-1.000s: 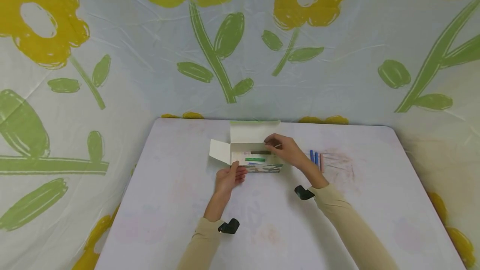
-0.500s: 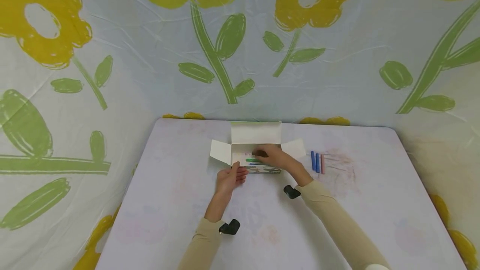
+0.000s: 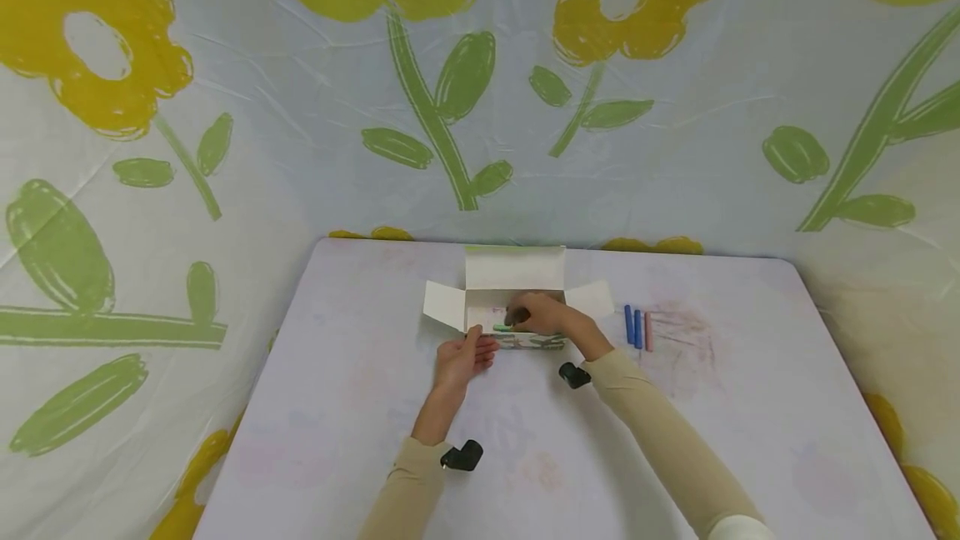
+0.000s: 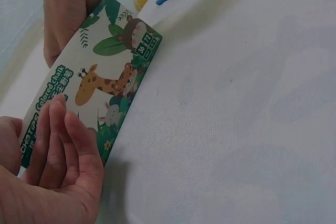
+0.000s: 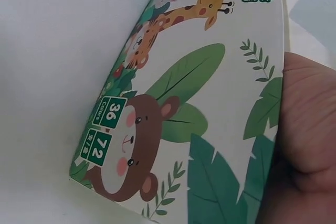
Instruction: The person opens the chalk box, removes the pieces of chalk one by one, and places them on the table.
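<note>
A white cardboard chalk box (image 3: 477,307) stands with its flaps spread on the table. Its printed front, with a giraffe and a bear (image 5: 126,145), faces the person. My left hand (image 3: 456,361) holds the front wall, thumb over the rim and fingers along the outside (image 4: 58,150). Reaching inside from the right, my right hand (image 3: 542,312) has curled fingers, with the fingertips at a green chalk stick (image 3: 502,327). The hand covers that stick's right part and whatever lies beneath the palm. In the right wrist view the box wall hides the fingers.
Two blue chalk sticks (image 3: 633,327) and a reddish one (image 3: 648,332) lie right of the box beside smudges. The pale table (image 3: 360,407) ends behind the box at a flower-print sheet (image 3: 525,190).
My right hand has moved left from the box's right edge down into the box, over the sticks. The green stick now lies closer to the front wall. My left hand has kept its place.
</note>
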Tool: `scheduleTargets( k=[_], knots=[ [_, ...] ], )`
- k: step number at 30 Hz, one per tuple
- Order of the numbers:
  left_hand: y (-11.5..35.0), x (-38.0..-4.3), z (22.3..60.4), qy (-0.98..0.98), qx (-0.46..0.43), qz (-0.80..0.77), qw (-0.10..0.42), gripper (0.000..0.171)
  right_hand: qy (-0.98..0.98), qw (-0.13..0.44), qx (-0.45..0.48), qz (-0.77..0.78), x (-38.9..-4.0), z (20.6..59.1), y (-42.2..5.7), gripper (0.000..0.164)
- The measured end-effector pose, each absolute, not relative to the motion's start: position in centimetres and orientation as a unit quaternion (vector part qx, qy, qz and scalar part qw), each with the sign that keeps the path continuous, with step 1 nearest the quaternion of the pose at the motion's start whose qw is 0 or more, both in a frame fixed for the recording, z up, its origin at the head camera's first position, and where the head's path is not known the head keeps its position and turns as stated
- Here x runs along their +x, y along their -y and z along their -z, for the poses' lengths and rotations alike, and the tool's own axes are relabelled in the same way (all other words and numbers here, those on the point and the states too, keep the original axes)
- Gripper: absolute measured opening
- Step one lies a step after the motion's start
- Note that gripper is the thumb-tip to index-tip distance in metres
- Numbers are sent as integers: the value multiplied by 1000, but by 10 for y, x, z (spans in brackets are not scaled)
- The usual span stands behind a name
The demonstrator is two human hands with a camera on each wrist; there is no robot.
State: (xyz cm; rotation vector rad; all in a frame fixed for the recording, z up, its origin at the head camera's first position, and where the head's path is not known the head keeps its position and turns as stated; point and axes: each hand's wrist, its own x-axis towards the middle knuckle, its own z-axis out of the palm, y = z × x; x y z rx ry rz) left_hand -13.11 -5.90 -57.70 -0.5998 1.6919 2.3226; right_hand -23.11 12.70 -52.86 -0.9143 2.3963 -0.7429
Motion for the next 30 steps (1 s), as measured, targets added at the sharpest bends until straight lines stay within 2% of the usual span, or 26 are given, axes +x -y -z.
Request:
scheduleTargets(
  k=[19, 24, 30],
  knots=[
    [57, -131, 579, -565, -202, -794, 99, 45, -863, 235, -335, 296, -229, 520, -144, 16],
    [57, -131, 580, -563, -203, -796, 95, 43, -849, 202, -339, 351, -226, 514, -156, 17],
    [58, -132, 578, -562, -202, -796, 98, 42, -853, 153, -312, 389, -223, 506, -170, 31]
  ],
)
